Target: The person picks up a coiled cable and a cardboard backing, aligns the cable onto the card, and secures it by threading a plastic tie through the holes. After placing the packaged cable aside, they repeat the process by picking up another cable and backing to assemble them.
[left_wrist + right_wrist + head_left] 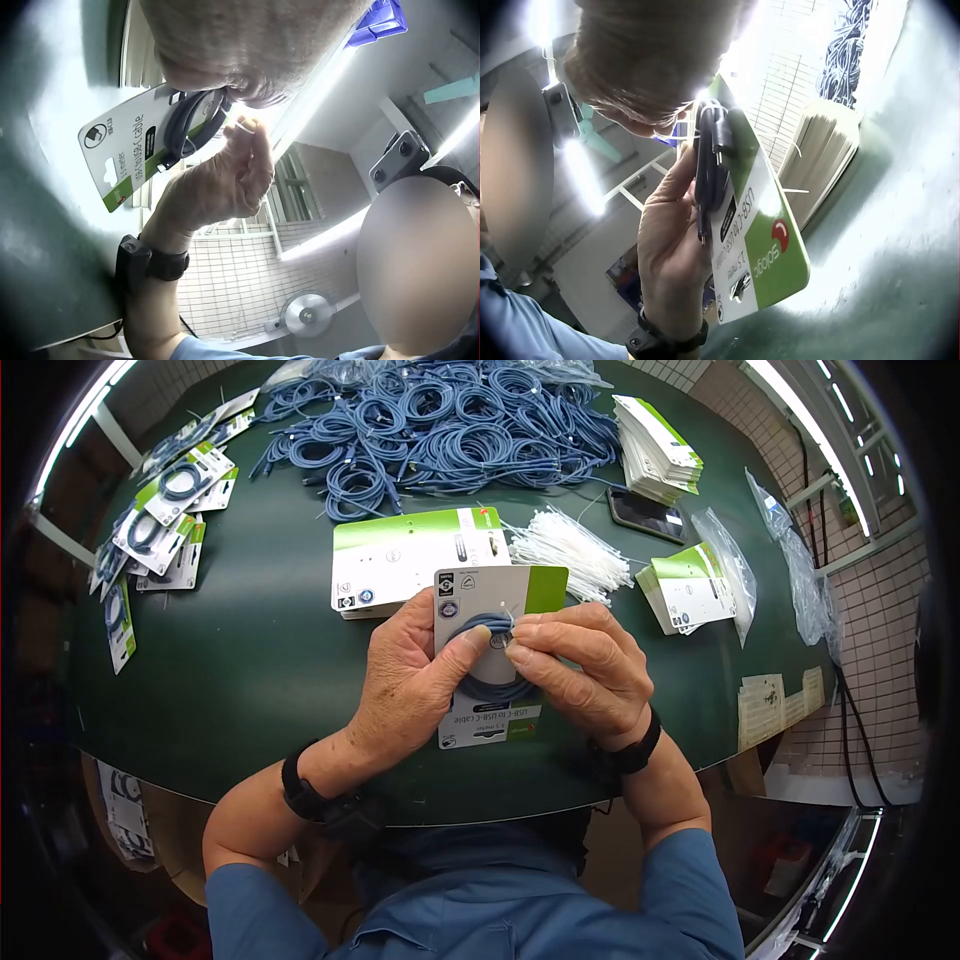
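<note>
A white and green cable card point(487, 585), its print upside down in the head view, is held up over the table by my left hand point(400, 670). Against its face lies a coiled blue USB-C cable point(490, 690), with my left thumb pressing on the upper part of the coil. The thumb and fingertips of my right hand point(590, 665) pinch a thin white cable tie point(244, 126) at the top of the coil. White tie ends point(791, 142) stick out past the card's other side in the right wrist view. The plug ends point(720, 142) hang beside the printed face.
Behind the hands lies a stack of cards point(400, 555), beside a pile of white cable ties point(570, 555). A big heap of coiled cables point(460, 440) fills the far side. Carded cables point(165, 510) lie at left; more cards point(690, 590) and a phone point(648, 515) at right.
</note>
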The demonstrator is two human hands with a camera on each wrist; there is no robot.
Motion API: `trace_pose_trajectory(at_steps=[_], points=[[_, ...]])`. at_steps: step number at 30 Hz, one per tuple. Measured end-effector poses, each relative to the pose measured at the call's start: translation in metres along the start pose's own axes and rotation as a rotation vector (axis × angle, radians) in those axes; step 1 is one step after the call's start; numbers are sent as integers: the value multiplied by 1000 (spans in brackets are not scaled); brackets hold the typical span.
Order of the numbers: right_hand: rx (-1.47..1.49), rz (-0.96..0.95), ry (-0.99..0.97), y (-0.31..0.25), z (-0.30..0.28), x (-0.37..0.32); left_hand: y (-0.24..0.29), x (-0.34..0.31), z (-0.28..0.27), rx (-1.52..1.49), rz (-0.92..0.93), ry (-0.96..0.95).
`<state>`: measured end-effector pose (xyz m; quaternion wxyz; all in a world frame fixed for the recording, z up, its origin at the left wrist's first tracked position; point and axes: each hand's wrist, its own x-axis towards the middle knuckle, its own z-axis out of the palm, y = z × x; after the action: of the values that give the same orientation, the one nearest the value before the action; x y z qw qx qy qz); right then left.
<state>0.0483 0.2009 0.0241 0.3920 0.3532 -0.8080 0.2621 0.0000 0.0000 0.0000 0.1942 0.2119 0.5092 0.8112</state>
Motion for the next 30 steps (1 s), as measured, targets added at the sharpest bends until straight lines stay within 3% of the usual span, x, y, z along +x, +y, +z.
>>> trace_pose_trajectory(at_steps=[20, 28, 30], points=[[9, 42, 62, 6, 8, 0, 0, -1, 0, 12, 18, -11], [67, 124, 94, 12, 5, 11, -1, -4, 2, 168, 119, -33], [54, 133, 22, 11, 3, 10, -1, -5, 1, 161, 91, -31]])
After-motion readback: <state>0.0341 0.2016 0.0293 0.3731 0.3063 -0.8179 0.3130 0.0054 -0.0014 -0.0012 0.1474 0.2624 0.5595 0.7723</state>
